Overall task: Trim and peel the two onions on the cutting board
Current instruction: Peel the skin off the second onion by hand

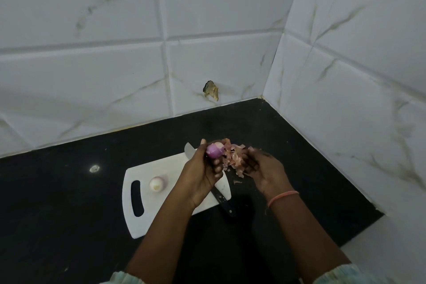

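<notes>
My left hand [200, 173] grips a purple onion [214, 150] above the right end of the white cutting board [147, 212]. Dry pinkish skins [232, 155] hang off the onion's right side, and my right hand [262, 168] holds that bunch of peel. A second onion [157, 183], pale with its cut end showing, lies on the board near the handle slot. A knife [220, 196] lies across the board's right edge, blade tip [189, 148] pointing toward the wall, black handle off the board; my left hand hides its middle.
The board lies on a black countertop [69, 203] in a corner of white marble-look tiled walls. A few peel scraps [237, 181] lie on the counter right of the board. A chipped hole [211, 90] marks the back wall tile.
</notes>
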Motion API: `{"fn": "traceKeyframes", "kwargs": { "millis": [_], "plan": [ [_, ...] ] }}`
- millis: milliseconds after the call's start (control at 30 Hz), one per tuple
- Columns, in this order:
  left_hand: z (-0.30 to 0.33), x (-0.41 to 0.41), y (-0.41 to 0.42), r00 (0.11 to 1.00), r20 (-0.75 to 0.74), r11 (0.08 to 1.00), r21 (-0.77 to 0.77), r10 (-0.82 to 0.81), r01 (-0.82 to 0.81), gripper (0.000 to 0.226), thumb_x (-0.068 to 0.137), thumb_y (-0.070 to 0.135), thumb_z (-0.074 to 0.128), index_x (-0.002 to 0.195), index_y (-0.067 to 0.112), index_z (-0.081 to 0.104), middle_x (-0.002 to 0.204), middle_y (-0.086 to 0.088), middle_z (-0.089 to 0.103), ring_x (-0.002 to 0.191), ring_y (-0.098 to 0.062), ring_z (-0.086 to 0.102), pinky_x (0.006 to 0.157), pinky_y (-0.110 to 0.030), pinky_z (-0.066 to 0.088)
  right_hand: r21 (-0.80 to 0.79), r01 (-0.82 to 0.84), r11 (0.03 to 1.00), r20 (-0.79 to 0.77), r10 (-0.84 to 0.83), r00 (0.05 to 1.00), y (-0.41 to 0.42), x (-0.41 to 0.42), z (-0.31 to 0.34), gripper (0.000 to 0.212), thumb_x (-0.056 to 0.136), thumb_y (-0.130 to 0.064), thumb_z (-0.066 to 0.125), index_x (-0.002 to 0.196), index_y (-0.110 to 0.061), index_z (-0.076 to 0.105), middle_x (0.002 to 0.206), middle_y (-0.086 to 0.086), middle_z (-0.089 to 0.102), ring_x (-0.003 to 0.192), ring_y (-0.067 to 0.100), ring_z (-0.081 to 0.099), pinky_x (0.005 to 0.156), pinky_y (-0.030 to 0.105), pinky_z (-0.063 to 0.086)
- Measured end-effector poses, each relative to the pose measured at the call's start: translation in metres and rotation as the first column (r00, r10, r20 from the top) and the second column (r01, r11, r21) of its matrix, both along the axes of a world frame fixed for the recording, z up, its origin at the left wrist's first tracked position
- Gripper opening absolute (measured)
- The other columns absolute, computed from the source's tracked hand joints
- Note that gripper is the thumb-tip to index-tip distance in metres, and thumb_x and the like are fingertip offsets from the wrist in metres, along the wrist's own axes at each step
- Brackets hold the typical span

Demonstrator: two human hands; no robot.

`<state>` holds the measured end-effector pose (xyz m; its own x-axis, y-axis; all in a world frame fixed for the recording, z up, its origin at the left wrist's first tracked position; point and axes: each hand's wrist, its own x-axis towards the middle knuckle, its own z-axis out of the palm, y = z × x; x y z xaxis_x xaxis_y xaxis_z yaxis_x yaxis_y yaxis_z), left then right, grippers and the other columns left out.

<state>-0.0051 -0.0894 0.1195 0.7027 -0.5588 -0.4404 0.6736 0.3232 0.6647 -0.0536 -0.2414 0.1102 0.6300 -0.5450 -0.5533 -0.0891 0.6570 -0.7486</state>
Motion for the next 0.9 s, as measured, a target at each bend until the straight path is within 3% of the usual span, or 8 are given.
{"fn": "traceKeyframes", "kwargs": {
  "millis": [100, 167, 267, 367, 500, 667, 800, 900],
  "plan": [
    [0.001, -0.002, 0.000, 0.995, 0.099, 0.999, 0.046, 0.011, -0.016, 0.044, 0.104, 0.044, 0.039, 0.114, 0.012, 0.067, 0.064, -0.001, 0.061, 0.056, -0.011, 0.053, 0.056, -0.023, 0.046, -0.184, -0.171, 0.968, -0.107, 0.153, 0.982, 0.001, -0.002, -0.009, 0.022, 0.087, 0.001, 0.064, 0.108, -0.005, 0.064, 0.109, 0.015, 0.067, 0.092, 0.024, 0.068, 0.080, 0.038, 0.059],
    [0.002, -0.002, -0.002, 0.971, 0.237, 0.990, 0.139, -0.012, -0.022, 0.037, 0.105, 0.039, 0.038, 0.109, 0.020, 0.069, 0.077, 0.000, 0.070, 0.063, -0.010, 0.059, 0.065, -0.026, 0.048, -0.358, -0.251, 0.899, -0.161, 0.205, 0.965, 0.009, -0.004, -0.005, 0.019, 0.088, -0.008, 0.066, 0.106, -0.013, 0.065, 0.110, 0.009, 0.066, 0.096, 0.022, 0.067, 0.085, 0.039, 0.058],
    [0.002, -0.002, -0.001, 0.898, 0.435, 0.950, 0.302, -0.061, -0.082, 0.033, 0.106, 0.037, 0.037, 0.104, 0.034, 0.070, 0.093, 0.001, 0.071, 0.073, -0.011, 0.062, 0.068, -0.027, 0.050, -0.630, -0.222, 0.744, -0.040, 0.254, 0.966, 0.023, -0.009, 0.011, 0.013, 0.090, -0.020, 0.066, 0.102, -0.018, 0.067, 0.102, 0.001, 0.070, 0.088, 0.010, 0.069, 0.074, 0.025, 0.058],
    [0.003, -0.006, 0.003, 0.804, 0.590, 0.940, 0.311, -0.073, -0.143, 0.032, 0.107, 0.034, 0.036, 0.114, 0.030, 0.067, 0.104, 0.000, 0.069, 0.075, -0.002, 0.065, 0.063, -0.017, 0.050, -0.788, -0.230, 0.572, 0.011, 0.386, 0.923, 0.031, -0.012, 0.024, 0.017, 0.086, -0.017, 0.069, 0.102, -0.013, 0.067, 0.095, -0.004, 0.070, 0.083, 0.000, 0.068, 0.068, 0.014, 0.054],
    [0.004, -0.004, 0.003, 0.715, 0.696, 0.930, 0.301, -0.063, -0.212, 0.028, 0.106, 0.026, 0.039, 0.119, 0.030, 0.064, 0.103, 0.006, 0.069, 0.077, 0.000, 0.066, 0.065, -0.015, 0.051, -0.865, -0.210, 0.456, -0.027, 0.375, 0.927, 0.030, -0.008, 0.027, 0.020, 0.079, -0.021, 0.076, 0.096, -0.012, 0.071, 0.088, -0.006, 0.073, 0.081, 0.003, 0.070, 0.070, 0.014, 0.055],
    [0.005, 0.002, 0.005, 0.647, 0.757, 0.893, 0.349, -0.088, -0.286, 0.025, 0.104, 0.027, 0.043, 0.115, 0.039, 0.063, 0.098, 0.005, 0.070, 0.075, -0.015, 0.066, 0.068, -0.030, 0.057, -0.910, -0.190, 0.367, -0.031, 0.398, 0.917, 0.027, -0.003, 0.030, 0.012, 0.082, -0.022, 0.074, 0.091, -0.013, 0.073, 0.081, -0.005, 0.074, 0.077, 0.007, 0.071, 0.072, 0.021, 0.058],
    [0.014, 0.003, 0.006, 0.628, 0.773, 0.882, 0.352, -0.087, -0.312, 0.025, 0.104, 0.028, 0.044, 0.110, 0.044, 0.062, 0.100, 0.000, 0.069, 0.072, -0.017, 0.065, 0.066, -0.035, 0.057, -0.932, -0.158, 0.327, -0.028, 0.369, 0.929, 0.030, -0.003, 0.034, 0.010, 0.085, -0.021, 0.071, 0.088, -0.012, 0.073, 0.078, -0.004, 0.073, 0.074, 0.007, 0.070, 0.070, 0.027, 0.059],
    [0.015, 0.002, 0.007, 0.621, 0.780, 0.887, 0.340, -0.080, -0.313, 0.025, 0.104, 0.027, 0.044, 0.112, 0.042, 0.062, 0.100, 0.001, 0.068, 0.070, -0.015, 0.064, 0.064, -0.033, 0.056, -0.913, -0.155, 0.378, -0.012, 0.354, 0.935, 0.031, -0.004, 0.034, 0.006, 0.086, -0.017, 0.071, 0.088, -0.011, 0.071, 0.078, -0.005, 0.072, 0.073, 0.007, 0.070, 0.070, 0.029, 0.059]
  ]
}}
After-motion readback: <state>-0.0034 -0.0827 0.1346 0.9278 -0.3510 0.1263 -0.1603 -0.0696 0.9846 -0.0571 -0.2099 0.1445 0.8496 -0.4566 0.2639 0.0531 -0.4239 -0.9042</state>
